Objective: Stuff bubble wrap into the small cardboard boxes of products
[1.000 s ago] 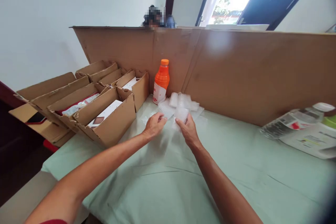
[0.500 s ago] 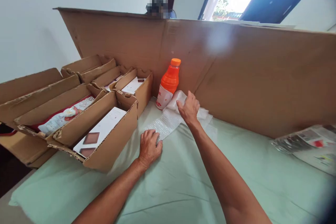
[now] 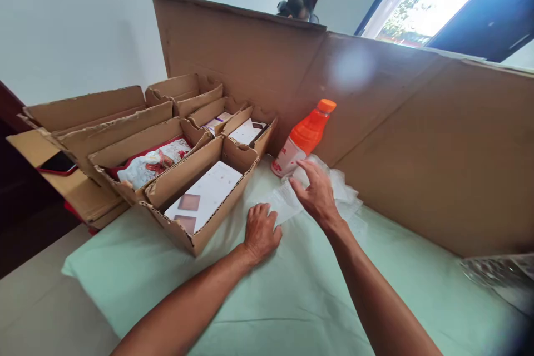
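Lying on the pale green cloth, just in front of the orange plastic bottle with a white-and-red label and right of the open brown cardboard box: a thin, translucent, bubble-textured plastic strip, with more crumpled clear film beyond. By the look, very light, soft and limp, rather slippery, apt to slide on the cloth or spring back from a fold; hard to break, easy to flatten or crease. Best taken by an edge or corner, in a light pinch, with the near end pressed down against slipping. At that near end, the bare left hand, palm down, fingers bent, thumb apart; impossible to tell whether pressing on the strip or only beside it. Over the far part, the bare right hand, thumb and fingers spread well apart, without any visible grip.
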A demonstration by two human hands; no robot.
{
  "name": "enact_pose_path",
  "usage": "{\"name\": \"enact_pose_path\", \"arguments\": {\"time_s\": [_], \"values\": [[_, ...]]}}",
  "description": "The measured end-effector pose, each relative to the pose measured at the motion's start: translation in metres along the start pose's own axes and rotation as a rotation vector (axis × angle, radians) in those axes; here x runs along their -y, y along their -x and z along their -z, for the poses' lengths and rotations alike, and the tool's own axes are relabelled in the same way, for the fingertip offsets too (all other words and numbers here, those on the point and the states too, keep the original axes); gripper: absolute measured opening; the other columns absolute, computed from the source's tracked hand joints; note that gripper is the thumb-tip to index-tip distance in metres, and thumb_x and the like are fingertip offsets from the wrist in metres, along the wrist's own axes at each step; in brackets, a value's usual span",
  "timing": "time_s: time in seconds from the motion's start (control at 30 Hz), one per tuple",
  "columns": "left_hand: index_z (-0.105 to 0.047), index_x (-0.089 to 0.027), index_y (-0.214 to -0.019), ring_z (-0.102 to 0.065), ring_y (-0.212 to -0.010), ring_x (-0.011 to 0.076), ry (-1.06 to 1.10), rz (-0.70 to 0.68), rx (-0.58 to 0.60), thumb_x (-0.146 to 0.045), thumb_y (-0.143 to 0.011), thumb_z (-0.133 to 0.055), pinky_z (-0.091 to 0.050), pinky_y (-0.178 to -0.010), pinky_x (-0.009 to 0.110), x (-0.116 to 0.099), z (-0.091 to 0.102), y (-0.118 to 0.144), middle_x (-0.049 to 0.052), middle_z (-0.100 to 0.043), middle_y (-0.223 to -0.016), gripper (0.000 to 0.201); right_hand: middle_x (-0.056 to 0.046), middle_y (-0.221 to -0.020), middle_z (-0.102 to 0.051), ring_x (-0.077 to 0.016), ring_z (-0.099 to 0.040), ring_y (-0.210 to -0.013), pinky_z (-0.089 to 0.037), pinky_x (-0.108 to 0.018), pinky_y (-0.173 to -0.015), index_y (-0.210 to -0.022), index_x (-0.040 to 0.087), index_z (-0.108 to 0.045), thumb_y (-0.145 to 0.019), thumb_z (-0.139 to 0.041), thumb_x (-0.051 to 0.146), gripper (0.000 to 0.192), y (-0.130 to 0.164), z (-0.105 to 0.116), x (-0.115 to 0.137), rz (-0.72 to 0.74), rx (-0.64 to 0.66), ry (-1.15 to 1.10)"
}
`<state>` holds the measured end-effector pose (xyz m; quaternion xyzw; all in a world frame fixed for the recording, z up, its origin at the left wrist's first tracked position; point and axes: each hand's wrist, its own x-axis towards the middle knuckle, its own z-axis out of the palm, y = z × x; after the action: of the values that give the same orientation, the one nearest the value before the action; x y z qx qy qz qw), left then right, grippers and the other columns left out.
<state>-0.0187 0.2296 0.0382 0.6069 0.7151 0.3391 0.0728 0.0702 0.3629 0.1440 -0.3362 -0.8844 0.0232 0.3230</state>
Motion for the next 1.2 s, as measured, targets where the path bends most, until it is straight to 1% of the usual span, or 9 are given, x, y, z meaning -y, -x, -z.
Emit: {"name": "enact_pose_path", "arguments": {"time_s": [0.17, 0.37, 0.53, 0.63, 0.8, 0.93, 1.0, 1.13, 1.2], "values": [[-0.065, -0.015, -0.11, -0.051, -0.125, 0.0347, 0.026, -0.074, -0.008, -0.021, -0.082, -0.062, -0.042, -0.105, 0.052, -0.015, 0.013, 0.017, 0.019, -0.059, -0.128, 0.028, -0.009, -0.152, -0.049, -0.0292, -0.048, -0.136, -0.042, -0.052, -0.109, -0.147, 0.028, -0.048, -0.086, -0.061, 0.016, 0.063, -0.009, 0.011, 0.093, 0.347, 0.117, -0.171], [-0.069, -0.021, -0.103, -0.061, -0.116, 0.026, 0.14, -0.271, -0.07, -0.015, -0.08, -0.059, -0.048, -0.102, 0.043, -0.021, 0.06, 0.111, 0.01, -0.066, -0.126, 0.026, -0.009, -0.136, -0.064, -0.0326, -0.049, -0.134, -0.045, -0.051, -0.101, -0.091, 0.023, -0.074, -0.087, -0.067, 0.013, 0.013, -0.029, 0.01, 0.133, 0.375, 0.247, -0.112], [-0.071, -0.022, -0.095, -0.068, -0.094, 0.0226, 0.183, -0.072, -0.295, -0.016, -0.088, -0.053, -0.057, -0.082, 0.037, 0.022, 0.105, 0.193, 0.009, -0.07, -0.1, 0.021, -0.005, -0.122, -0.072, -0.0301, -0.051, -0.133, -0.035, -0.052, -0.106, -0.085, 0.024, -0.073, -0.093, -0.061, 0.017, 0.015, 0.026, 0.056, 0.151, 0.539, 0.176, -0.095], [-0.071, -0.022, -0.091, -0.068, -0.087, 0.0209, 0.122, 0.043, -0.402, -0.02, -0.089, -0.055, -0.058, -0.074, 0.032, 0.047, 0.127, 0.223, 0.006, -0.068, -0.095, 0.017, -0.003, -0.097, -0.077, -0.0259, -0.059, -0.121, -0.031, -0.05, -0.11, -0.086, 0.025, -0.069, -0.097, -0.053, 0.016, 0.022, 0.077, 0.087, 0.157, 0.559, 0.195, -0.074], [-0.065, -0.023, -0.096, -0.067, -0.091, 0.0216, 0.044, 0.089, -0.426, -0.023, -0.089, -0.058, -0.059, -0.079, 0.033, 0.063, 0.145, 0.252, 0.005, -0.064, -0.096, 0.01, 0.001, -0.073, -0.071, -0.0211, -0.066, -0.087, -0.035, -0.048, -0.109, -0.084, 0.027, -0.065, -0.095, -0.051, 0.01, 0.024, 0.15, 0.139, 0.152, 0.45, 0.201, -0.077], [-0.052, -0.022, -0.133, -0.06, -0.121, 0.0308, 0.031, 0.066, -0.356, -0.031, -0.089, -0.058, -0.054, -0.1, 0.047, 0.059, 0.141, 0.254, 0.013, -0.059, -0.129, 0.046, -0.001, -0.083, -0.075, -0.0225, -0.069, -0.087, -0.045, -0.046, -0.104, -0.096, 0.029, -0.067, -0.093, -0.065, 0.023, 0.008, 0.19, 0.186, 0.14, 0.383, 0.253, -0.217], [-0.04, -0.023, -0.148, -0.053, -0.134, 0.0346, 0.064, 0.014, -0.271, -0.033, -0.089, -0.058, -0.05, -0.107, 0.052, 0.054, 0.133, 0.25, 0.016, -0.052, -0.145, 0.063, -0.003, -0.091, -0.076, -0.0264, -0.071, -0.096, -0.048, -0.048, -0.101, -0.105, 0.03, -0.068, -0.092, -0.067, 0.034, 0.013, 0.2, 0.2, 0.123, 0.289, 0.156, -0.309], [-0.047, -0.028, -0.146, -0.054, -0.134, 0.0373, 0.13, -0.048, -0.162, -0.037, -0.089, -0.056, -0.048, -0.109, 0.057, 0.043, 0.118, 0.238, 0.013, -0.056, -0.145, 0.059, -0.003, -0.098, -0.077, -0.0251, -0.072, -0.095, -0.057, -0.042, -0.086, -0.105, 0.032, -0.071, -0.097, -0.058, 0.031, 0.015, 0.19, 0.175, 0.066, -0.11, -0.102, -0.31], [-0.055, -0.03, -0.14, -0.056, -0.132, 0.0376, 0.18, -0.046, -0.105, -0.04, -0.09, -0.055, -0.048, -0.109, 0.058, 0.037, 0.115, 0.231, 0.011, -0.064, -0.135, 0.051, -0.004, -0.102, -0.077, -0.0243, -0.072, -0.096, -0.057, -0.041, -0.087, -0.106, 0.028, -0.072, -0.096, -0.058, 0.029, 0.018, 0.172, 0.137, 0.037, -0.173, -0.007, -0.244]]}}
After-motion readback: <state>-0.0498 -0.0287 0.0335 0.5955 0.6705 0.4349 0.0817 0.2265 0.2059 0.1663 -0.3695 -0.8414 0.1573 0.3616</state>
